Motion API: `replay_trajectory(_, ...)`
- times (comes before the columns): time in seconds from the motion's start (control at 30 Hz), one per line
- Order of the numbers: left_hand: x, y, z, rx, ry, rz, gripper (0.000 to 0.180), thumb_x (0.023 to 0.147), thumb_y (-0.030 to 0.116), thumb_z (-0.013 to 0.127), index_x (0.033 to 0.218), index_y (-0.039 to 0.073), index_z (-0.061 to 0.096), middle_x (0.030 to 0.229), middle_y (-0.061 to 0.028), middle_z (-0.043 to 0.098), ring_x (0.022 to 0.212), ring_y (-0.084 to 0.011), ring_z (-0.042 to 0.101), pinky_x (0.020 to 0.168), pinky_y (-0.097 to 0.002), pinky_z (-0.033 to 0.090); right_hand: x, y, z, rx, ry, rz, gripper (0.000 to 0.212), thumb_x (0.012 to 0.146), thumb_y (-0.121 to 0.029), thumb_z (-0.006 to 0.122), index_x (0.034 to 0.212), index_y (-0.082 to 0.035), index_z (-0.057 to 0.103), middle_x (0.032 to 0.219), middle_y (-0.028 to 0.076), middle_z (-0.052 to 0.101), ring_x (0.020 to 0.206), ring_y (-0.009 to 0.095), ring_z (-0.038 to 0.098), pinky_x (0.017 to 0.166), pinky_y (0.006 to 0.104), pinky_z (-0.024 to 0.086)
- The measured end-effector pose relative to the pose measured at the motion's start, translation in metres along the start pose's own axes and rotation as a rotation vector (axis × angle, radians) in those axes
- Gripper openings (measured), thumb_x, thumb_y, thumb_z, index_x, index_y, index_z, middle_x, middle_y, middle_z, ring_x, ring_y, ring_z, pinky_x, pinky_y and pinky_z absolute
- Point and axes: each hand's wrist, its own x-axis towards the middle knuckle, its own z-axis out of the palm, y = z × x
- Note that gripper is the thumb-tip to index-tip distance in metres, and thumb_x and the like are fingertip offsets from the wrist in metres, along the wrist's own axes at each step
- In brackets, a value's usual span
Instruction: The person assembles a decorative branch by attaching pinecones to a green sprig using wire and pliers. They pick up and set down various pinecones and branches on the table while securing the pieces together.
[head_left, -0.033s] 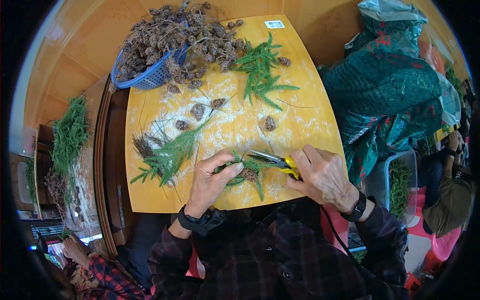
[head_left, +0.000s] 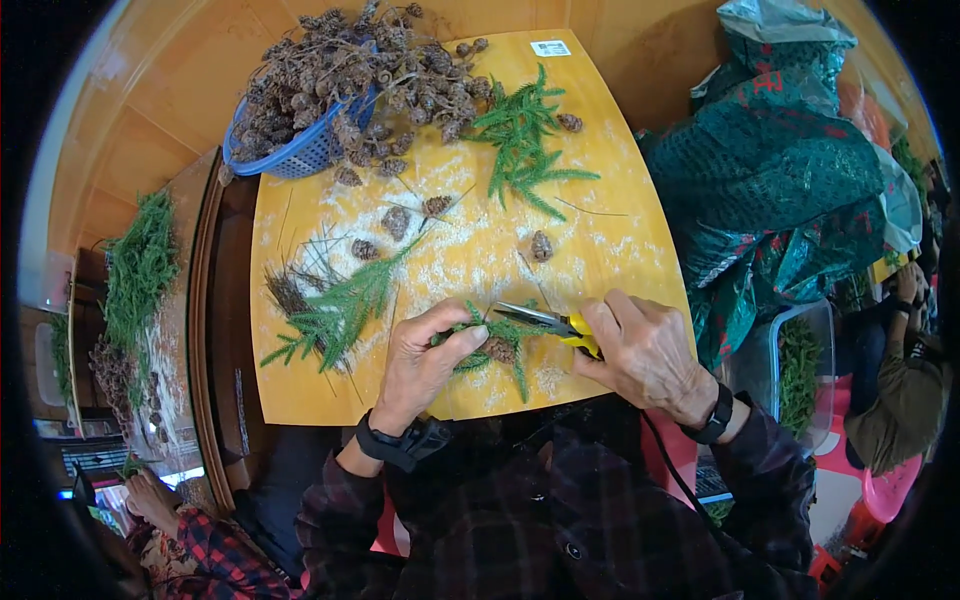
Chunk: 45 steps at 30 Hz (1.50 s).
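Over the table's near edge, my left hand [head_left: 422, 362] pinches a small green artificial pine sprig [head_left: 519, 378] between thumb and fingers. A brown pine cone [head_left: 500, 349] sits against the sprig's needles. My right hand [head_left: 645, 350] is closed round the yellow handles of long-nosed pliers [head_left: 540, 316]. The grey jaws point left, close above the sprig near my left fingertips; whether they grip a stem or wire there is too small to tell. Farther up lie a loose pine cone [head_left: 541, 246] and, to the left, a larger green branch [head_left: 350, 305] beside dark thin stems [head_left: 290, 295].
A blue basket [head_left: 300, 155] heaped with pine cones stands at the far left of the yellow table [head_left: 620, 270]. Green sprays [head_left: 520, 140] lie at the back. Dark green bags [head_left: 770, 190] crowd the right side, above a clear bin [head_left: 800, 370]. Co-workers sit on both sides.
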Motion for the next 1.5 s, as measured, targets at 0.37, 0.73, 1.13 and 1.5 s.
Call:
replay_trajectory(0.37, 0.001, -0.001, 0.002, -0.046, -0.014, -0.025, 0.007, 0.084, 0.003, 0.064, 0.088, -0.002, 0.064, 0.079, 0.0023, 0.054, 0.070, -0.0044, 0.046, 0.063, -0.0206, 0.038, 0.005, -0.002, 0.003, -0.066, -0.042, -0.054, 0.037, 0.068, -0.021, 0.073, 0.093, -0.004, 0.052, 0.076, 0.009, 0.046, 0.062, 0.025, 0.055, 0.054, 0.0353, 0.046)
replay_trajectory(0.73, 0.006, -0.007, -0.007, 0.015, -0.081, 0.059, 0.010, 0.083, 0.003, 0.064, 0.091, -0.004, 0.063, 0.083, -0.0011, 0.056, 0.076, -0.0081, 0.049, 0.068, -0.0226, 0.040, 0.005, 0.001, 0.006, 0.086, -0.089, -0.006, 0.035, 0.071, -0.022, 0.072, 0.092, -0.003, 0.051, 0.075, 0.012, 0.050, 0.058, 0.030, 0.057, 0.050, 0.0379, 0.046)
replay_trajectory(1.13, 0.012, -0.005, -0.012, 0.162, -0.117, 0.236, 0.013, 0.079, 0.006, 0.068, 0.085, -0.003, 0.063, 0.083, -0.0092, 0.057, 0.082, -0.0206, 0.054, 0.073, -0.0303, 0.042, 0.017, 0.008, 0.002, 0.847, -0.351, 0.110, 0.026, 0.072, -0.014, 0.066, 0.094, -0.001, 0.060, 0.058, 0.011, 0.051, 0.049, 0.021, 0.049, 0.047, 0.0317, 0.039)
replay_trajectory(1.5, 0.013, -0.004, -0.013, 0.074, -0.126, 0.210, 0.014, 0.079, 0.005, 0.068, 0.087, -0.005, 0.062, 0.089, -0.0088, 0.058, 0.092, -0.0211, 0.055, 0.082, -0.0317, 0.043, 0.019, 0.011, -0.011, 0.978, -0.474, 0.270, 0.023, 0.071, -0.012, 0.067, 0.089, 0.000, 0.059, 0.062, 0.001, 0.048, 0.060, 0.005, 0.042, 0.053, 0.0228, 0.037)
